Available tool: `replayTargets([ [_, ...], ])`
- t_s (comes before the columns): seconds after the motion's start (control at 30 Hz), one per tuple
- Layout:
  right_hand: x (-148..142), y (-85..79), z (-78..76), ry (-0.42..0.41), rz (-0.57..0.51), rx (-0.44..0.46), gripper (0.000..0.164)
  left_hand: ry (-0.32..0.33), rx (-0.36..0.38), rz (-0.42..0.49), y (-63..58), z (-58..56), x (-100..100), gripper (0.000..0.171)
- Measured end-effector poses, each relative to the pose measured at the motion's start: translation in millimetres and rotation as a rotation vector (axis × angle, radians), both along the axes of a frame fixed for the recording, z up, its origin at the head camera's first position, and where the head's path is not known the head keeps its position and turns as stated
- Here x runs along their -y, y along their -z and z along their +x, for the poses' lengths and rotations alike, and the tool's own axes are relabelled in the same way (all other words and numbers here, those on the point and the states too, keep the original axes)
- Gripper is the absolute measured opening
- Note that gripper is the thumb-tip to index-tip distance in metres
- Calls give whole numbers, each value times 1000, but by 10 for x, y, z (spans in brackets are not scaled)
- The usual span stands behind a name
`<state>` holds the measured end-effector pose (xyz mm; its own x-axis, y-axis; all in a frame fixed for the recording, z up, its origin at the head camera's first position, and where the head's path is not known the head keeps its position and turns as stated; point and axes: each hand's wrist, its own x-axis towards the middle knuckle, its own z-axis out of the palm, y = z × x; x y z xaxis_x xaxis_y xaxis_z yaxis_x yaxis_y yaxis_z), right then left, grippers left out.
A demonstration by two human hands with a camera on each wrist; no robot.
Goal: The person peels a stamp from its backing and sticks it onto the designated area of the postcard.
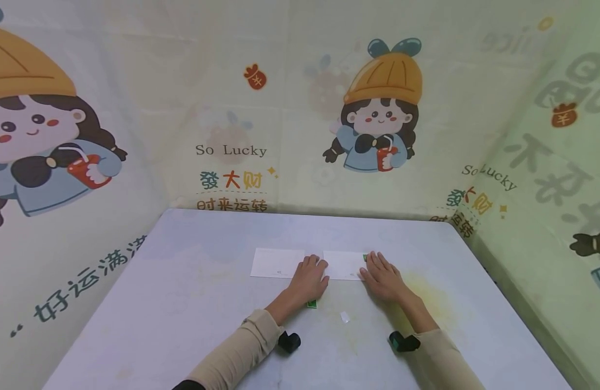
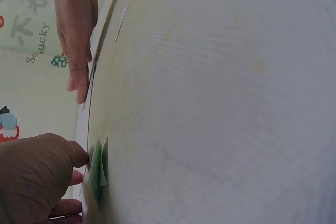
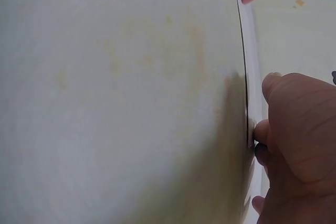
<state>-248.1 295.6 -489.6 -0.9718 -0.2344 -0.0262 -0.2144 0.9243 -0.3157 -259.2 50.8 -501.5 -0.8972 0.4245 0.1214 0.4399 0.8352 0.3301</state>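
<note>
While the left sheet [image 1: 275,264] and right sheet [image 1: 341,265] lie at twelve o'clock, your left hand [image 1: 309,277] rests loosely spread between them, your right hand [image 1: 385,279] straight-fingered at three o'clock, likely steadying them; contact with the green slip [image 1: 311,305], six o'clock of your left, is unclear.

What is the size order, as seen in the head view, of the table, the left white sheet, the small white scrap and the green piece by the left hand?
1. Table
2. Left white sheet
Unranked, smallest: white scrap and green piece. They look alike, and the left hand may hide some green.
</note>
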Motion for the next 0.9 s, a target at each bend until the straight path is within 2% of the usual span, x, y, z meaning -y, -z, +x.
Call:
replayTargets([
  [0.5,-5,-21,-28,3,-6,4,68,16,-8,-11,-17,19,19,40],
  [0.9,7,4,-71,-46,-10,6,68,26,-21,2,-14,14,21,40],
])
